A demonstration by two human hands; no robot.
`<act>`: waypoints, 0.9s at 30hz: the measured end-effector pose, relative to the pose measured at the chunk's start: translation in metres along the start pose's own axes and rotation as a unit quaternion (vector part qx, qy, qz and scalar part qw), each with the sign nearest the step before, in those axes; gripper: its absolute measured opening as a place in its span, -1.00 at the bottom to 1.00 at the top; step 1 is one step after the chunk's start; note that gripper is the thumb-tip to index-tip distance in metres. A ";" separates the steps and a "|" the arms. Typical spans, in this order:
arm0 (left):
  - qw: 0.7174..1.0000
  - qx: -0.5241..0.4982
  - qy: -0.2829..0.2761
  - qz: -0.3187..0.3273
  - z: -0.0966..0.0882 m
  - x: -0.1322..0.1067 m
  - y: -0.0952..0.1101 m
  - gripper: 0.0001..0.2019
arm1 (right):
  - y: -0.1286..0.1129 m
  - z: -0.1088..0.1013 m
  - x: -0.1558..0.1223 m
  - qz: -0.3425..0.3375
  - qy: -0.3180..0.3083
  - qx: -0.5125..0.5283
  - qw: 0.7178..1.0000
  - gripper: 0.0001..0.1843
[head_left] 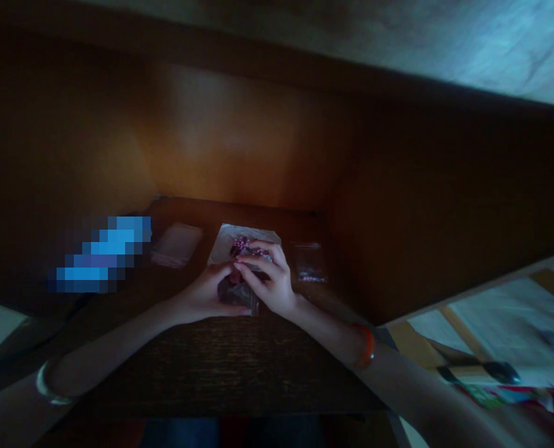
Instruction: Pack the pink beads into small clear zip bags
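Observation:
My left hand (206,294) and my right hand (270,280) meet over a dark wooden table (225,367), both closed on a small clear plastic bag (239,291). The right fingers pinch its top, where pink beads (242,246) show. A white sheet (225,239) lies just behind the hands. The light is dim and the bag's contents are hard to make out.
A stack of small clear packets (176,244) lies to the left, another small packet (310,262) to the right. A blurred blue patch (104,252) sits at far left. Wooden walls enclose the table. Papers and a pen (482,373) rest lower right.

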State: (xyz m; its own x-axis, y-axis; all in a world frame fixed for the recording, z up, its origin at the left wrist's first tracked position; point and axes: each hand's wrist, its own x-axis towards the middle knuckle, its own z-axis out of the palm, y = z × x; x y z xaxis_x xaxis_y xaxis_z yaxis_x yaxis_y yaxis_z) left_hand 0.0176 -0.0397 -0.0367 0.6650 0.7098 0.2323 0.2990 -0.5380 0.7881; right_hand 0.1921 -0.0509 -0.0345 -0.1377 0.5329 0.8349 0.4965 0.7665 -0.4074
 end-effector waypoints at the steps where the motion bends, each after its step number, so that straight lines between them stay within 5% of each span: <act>1: 1.000 0.028 -0.003 0.004 0.000 0.000 0.000 -0.47 | 0.000 0.000 0.000 0.004 0.001 0.003 1.000 -0.87; 6: 0.978 0.206 -0.003 0.041 -0.001 -0.001 0.000 -0.34 | 0.001 0.000 0.000 0.037 0.008 0.015 0.999 -0.87; 11: 0.971 0.228 -0.011 0.066 0.001 -0.003 0.001 -0.46 | 0.000 0.000 0.001 0.049 0.024 0.026 0.998 -0.87; 19: 0.994 0.018 0.096 -0.043 -0.003 0.001 0.012 -0.68 | -0.004 -0.003 0.002 0.081 0.102 0.019 0.991 -0.87; 27: 0.958 -0.196 0.194 -0.081 -0.006 0.005 0.007 -0.65 | -0.001 -0.001 0.002 0.091 0.088 0.011 0.992 -0.90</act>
State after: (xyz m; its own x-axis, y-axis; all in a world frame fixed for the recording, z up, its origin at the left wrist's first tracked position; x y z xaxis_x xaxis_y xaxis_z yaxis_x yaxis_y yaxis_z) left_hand 0.0187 -0.0371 -0.0266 0.3040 0.9260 0.2239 0.0450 -0.2487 0.9675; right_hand 0.1925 -0.0506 -0.0319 0.1052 0.5930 0.7983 0.4798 0.6729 -0.5631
